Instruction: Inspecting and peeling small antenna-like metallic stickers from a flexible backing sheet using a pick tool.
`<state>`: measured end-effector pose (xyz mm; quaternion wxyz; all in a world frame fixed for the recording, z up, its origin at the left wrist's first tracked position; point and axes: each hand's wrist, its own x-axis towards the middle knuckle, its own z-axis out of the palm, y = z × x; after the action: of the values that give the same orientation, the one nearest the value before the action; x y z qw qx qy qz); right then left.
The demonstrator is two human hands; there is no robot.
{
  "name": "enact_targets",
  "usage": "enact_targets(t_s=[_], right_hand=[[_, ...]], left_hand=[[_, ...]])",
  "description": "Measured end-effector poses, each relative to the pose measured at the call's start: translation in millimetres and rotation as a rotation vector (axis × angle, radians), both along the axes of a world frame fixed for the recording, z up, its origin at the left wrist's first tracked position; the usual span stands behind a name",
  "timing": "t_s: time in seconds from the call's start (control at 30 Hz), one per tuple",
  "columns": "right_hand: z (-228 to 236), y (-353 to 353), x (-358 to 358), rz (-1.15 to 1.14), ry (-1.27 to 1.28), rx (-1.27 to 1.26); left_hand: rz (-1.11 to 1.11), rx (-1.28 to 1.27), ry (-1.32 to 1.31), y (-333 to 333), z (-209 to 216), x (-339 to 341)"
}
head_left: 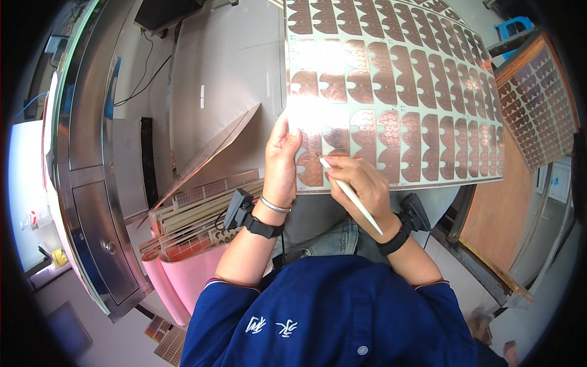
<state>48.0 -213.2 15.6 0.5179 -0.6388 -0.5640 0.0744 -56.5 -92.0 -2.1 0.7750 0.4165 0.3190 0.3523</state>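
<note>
A large circuit board panel (pixel 391 98), pale with rows of copper-coloured rounded shapes, is tilted up in front of me above my lap. My left hand (pixel 282 160) grips its left edge near the bottom corner, the thumb lying on the face. In my right hand (pixel 367 186) is a slim white pen-like tool (pixel 359 205), pinched between thumb and fingers. Its tip points at a copper shape in the bottom row, close to my left thumb; whether it touches cannot be made out. Bright glare washes out part of the panel's left side.
Another copper-patterned panel (pixel 532 101) leans at the right, above a wooden board (pixel 496 211). On the left, several thin panels (pixel 208 199) stand stacked beside a rolled pink sheet (pixel 199 269). A metal cabinet (pixel 101 214) with drawers borders the far left.
</note>
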Motion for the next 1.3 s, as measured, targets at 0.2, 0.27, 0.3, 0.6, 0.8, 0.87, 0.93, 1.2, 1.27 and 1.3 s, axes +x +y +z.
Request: enact_targets(t_s=[0.2,0.27,0.3,0.6,0.8,0.87,0.93,1.2,1.27,1.3], right_hand=[[1.1,0.9,-0.8,-0.008,-0.015,0.011],[2.4,2.9,2.5,-0.003,-0.007,0.011],[4.7,3.2,6.1,0.043,0.073,-0.041],[25.7,15.4,45.6,0.333,0.387,-0.327],[21.9,23.5,55.3,0.403,0.491,-0.355],[20.7,23.7,54.8,0.401,0.486,-0.345],[19.6,23.4,54.1,0.399,0.480,-0.336],[12.0,21.8,51.5,0.391,0.421,-0.270],[11.5,20.6,50.9,0.392,0.374,-0.254],[11.6,20.2,51.0,0.392,0.328,-0.239]], left_hand=[[0.002,0.005,0.010,1.1,-1.7,-0.2],[0.003,0.006,0.003,3.5,-1.8,1.5],[0.004,-0.001,-0.003,4.4,-1.5,2.4],[0.006,-0.024,-0.026,3.7,-4.3,0.0],[0.004,-0.023,-0.049,4.1,-3.7,1.6],[0.007,-0.012,-0.034,4.3,-2.9,1.1],[0.008,-0.010,-0.025,4.0,-1.3,1.3],[0.022,-0.005,-0.009,3.3,-0.3,1.7],[0.021,0.003,-0.002,3.7,0.3,1.5],[0.019,-0.014,-0.017,4.0,-0.1,1.5]])
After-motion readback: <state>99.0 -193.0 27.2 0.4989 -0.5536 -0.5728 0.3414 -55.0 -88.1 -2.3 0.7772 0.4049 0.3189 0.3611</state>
